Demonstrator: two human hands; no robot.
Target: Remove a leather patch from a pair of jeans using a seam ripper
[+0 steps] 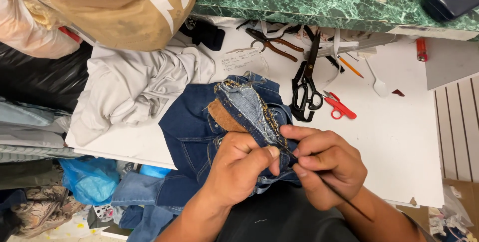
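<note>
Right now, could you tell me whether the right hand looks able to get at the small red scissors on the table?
Probably yes. The red scissors lie on bare white table just beyond the right hand, with nothing between them. That hand has its grip on a thin dark tool, so it would need freeing first.

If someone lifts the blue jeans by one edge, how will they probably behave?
The blue jeans would likely sag and unfold, since they already lie bunched in soft folds. They probably would not slip easily, as the left hand pinches the thick waistband firmly.

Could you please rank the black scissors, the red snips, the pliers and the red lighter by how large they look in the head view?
1. black scissors
2. pliers
3. red snips
4. red lighter
</note>
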